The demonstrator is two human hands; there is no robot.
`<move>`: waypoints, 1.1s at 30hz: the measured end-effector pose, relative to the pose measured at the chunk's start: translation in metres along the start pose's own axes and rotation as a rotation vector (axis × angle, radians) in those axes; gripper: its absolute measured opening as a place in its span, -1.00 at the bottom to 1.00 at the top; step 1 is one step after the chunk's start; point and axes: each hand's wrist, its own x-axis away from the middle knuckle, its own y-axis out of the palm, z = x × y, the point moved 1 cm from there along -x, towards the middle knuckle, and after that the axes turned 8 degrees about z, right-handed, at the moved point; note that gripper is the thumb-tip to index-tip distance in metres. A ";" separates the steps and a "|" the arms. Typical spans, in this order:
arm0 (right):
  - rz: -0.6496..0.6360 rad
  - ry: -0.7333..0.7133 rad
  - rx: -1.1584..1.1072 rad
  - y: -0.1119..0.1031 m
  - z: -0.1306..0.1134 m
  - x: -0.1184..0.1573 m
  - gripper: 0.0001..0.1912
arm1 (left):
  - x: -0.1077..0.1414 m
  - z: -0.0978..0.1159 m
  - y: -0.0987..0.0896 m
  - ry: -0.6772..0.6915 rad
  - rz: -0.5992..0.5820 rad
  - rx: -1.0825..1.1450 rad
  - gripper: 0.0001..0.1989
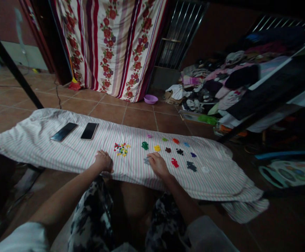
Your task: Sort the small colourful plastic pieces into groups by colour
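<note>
My left hand (104, 161) rests on the near edge of the striped cloth (131, 171), its fingers curled under; what they hold, if anything, is hidden. To its right lies a mixed pile of small colourful pieces (121, 149). My right hand (158, 164) has its fingertips pinched together at the small grey pieces (146, 160); anything between them is too small to make out. Around it are sorted little piles: green pieces (145, 145), yellow pieces (157, 148), brown pieces (168, 150), black pieces (179, 152), red pieces (175, 162) and dark grey pieces (191, 166).
Two phones, a dark phone (64, 132) and another phone (89, 131), lie at the cloth's left. Beyond are a floral curtain (121, 49), a purple basin (150, 99) and a red broom (74, 84). A heap of clothes (215, 84) stands at the right.
</note>
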 end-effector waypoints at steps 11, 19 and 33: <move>-0.258 -0.143 -0.056 0.057 -0.069 -0.042 -0.75 | -0.006 0.003 -0.008 0.018 -0.107 -0.010 -0.05; -0.360 -0.097 0.096 0.073 -0.098 -0.059 -0.81 | 0.000 0.006 -0.014 0.019 -0.091 -0.037 -0.02; -0.388 0.051 0.245 0.084 -0.115 -0.056 -0.83 | 0.011 0.009 -0.029 -0.008 -0.067 -0.102 0.11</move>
